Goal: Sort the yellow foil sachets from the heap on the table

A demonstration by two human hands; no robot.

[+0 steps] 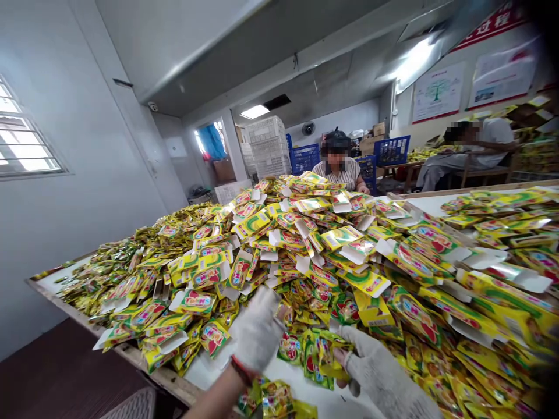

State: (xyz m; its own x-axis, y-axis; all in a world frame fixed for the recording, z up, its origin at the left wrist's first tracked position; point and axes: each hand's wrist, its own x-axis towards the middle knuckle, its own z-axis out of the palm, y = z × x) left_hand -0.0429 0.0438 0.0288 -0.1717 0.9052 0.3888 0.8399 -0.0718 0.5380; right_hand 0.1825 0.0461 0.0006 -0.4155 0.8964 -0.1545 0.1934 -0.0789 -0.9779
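My right hand (pixel 371 366), in a white glove with bare fingertips, is closed around small yellow-green candy packets (pixel 325 352) just above the white tabletop (pixel 301 387). My left hand (pixel 257 331), also gloved, reaches to the near edge of the pile. Its fingers are mostly hidden and slightly blurred, so its grip is unclear; one bare digit points toward the packets. Between the hands lies a loose green and red packet (pixel 289 348). Yellow cardboard boxes (pixel 244 224) with white end flaps, many standing open, are heaped in front of both hands.
More packets (pixel 277 398) lie at the near table edge (pixel 163 378). Loose packets (pixel 432 372) and boxes spread on the right. Behind the heap sits a person (pixel 336 163); another person (pixel 484 139) is at the back right. White crates (pixel 266 145) and blue crates (pixel 305 157) stand behind.
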